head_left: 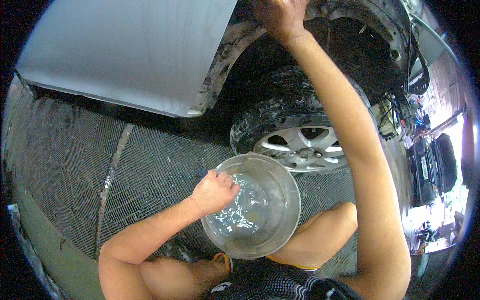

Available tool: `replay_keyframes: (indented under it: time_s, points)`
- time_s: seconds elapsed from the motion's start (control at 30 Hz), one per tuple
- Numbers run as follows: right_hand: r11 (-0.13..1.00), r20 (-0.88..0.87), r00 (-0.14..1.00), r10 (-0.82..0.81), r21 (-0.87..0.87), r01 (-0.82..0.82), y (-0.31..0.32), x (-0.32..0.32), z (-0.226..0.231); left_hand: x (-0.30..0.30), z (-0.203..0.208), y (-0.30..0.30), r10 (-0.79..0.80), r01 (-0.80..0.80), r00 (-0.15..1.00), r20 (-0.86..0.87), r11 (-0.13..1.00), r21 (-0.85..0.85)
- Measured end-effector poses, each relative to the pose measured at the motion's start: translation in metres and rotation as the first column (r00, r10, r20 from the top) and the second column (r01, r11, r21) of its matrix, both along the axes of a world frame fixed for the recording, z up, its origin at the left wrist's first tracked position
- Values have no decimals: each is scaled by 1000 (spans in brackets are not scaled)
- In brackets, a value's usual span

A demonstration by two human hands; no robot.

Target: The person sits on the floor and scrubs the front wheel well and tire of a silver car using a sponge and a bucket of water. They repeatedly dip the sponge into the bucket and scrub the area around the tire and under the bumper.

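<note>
A translucent plastic bucket (279,200) with water (240,210) in it stands tilted in front of me, beside my bare knees. My left hand (215,192) is closed over its left rim, with the fingers curled to the inside. Stretched far up, my right hand (282,17) is by the exposed wheel arch (345,40) of a car, close to the body edge. The top of the picture cuts off its fingers, so what they hold or touch is hidden. Below that arm sits the car's wheel (300,145), a wet black tyre on a silver spoked rim.
A grey-blue car door panel (125,45) fills the upper left. Ribbed dark matting (155,160) covers the floor, crossed by a pale seam (112,170). Loose wiring and connectors (397,117) hang at the car's front. Farther right are black parts (432,167) near a bright opening.
</note>
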State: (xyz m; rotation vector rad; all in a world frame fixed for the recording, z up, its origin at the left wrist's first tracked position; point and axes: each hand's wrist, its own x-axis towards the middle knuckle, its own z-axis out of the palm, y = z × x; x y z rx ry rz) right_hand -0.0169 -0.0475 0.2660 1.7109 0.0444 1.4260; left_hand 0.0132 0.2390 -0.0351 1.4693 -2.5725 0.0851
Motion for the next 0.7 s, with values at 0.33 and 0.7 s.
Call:
replay_keyframes:
  time_s: [0.33,0.7]
  points:
    - [997,89,994,68,25,-71,-3,2,-15,-3,-1,-1,-6,6,1000,19,1000,3]
    - [991,110,990,87,89,-97,-9,-5,-58,-5,-1,-4,-2,2,1000,26,1000,-21]
